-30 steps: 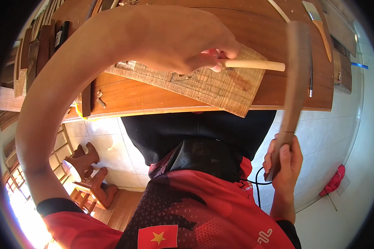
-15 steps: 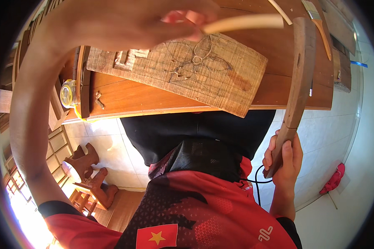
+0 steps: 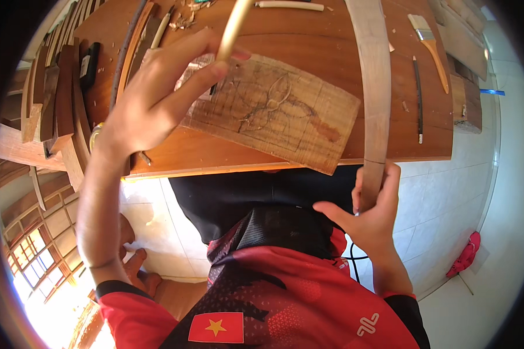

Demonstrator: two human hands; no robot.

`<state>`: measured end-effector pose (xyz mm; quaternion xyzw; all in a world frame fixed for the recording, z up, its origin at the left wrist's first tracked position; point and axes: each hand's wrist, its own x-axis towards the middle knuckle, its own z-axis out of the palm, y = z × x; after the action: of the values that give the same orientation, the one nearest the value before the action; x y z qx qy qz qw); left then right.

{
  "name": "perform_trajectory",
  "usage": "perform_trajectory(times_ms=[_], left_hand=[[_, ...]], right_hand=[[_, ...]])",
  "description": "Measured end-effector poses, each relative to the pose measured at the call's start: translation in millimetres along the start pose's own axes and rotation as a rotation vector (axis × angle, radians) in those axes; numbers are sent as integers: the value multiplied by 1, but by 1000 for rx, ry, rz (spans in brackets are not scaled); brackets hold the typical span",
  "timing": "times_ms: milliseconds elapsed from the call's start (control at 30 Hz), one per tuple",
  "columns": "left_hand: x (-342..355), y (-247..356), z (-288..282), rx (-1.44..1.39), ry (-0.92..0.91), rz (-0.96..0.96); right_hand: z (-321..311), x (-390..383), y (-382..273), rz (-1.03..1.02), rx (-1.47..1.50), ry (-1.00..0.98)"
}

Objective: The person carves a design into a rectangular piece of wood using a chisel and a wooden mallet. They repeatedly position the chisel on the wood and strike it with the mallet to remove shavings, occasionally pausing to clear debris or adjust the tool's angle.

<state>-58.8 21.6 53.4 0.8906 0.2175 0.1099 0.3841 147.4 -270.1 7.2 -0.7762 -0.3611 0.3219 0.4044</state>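
My left hand (image 3: 157,99) is raised over the left of the wooden workbench (image 3: 332,52) and grips a pale round wooden handle (image 3: 234,26) that points up and away. Just right of it lies a flat wooden panel (image 3: 273,110) with a flower outline drawn and partly carved on it, hanging slightly over the bench's near edge. My right hand (image 3: 370,215) is below the bench edge, holding the lower end of a long curved wooden strip (image 3: 374,87) that runs up across the bench.
A paintbrush (image 3: 428,41) and a pencil (image 3: 417,96) lie at the bench's right side. A pale stick (image 3: 290,6) and wood chips sit at the far edge. Stacked wooden pieces (image 3: 52,104) stand at the left. White floor tiles lie below, with a pink object (image 3: 464,256) at the right.
My left hand has swung from right to left across the panel, lifting the pale handle from level to upright. The carved panel is now uncovered. The right hand keeps its hold on the curved strip.
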Motion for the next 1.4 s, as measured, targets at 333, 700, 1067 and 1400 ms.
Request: perform_trajectory(times_ms=[333,700,1067,1400], left_hand=[[-18,-25,35,117,211,-16],[31,-5,34,-101,348,61],[59,2,49,-200,254,-188],[53,-4,68,-173,442,-199]], right_hand=[[-6,63,-24,-302,-267,86],[-29,109,-28,-245,-125,34],[-24,115,-31,-262,56,17],[-34,129,-48,-261,117,-72]])
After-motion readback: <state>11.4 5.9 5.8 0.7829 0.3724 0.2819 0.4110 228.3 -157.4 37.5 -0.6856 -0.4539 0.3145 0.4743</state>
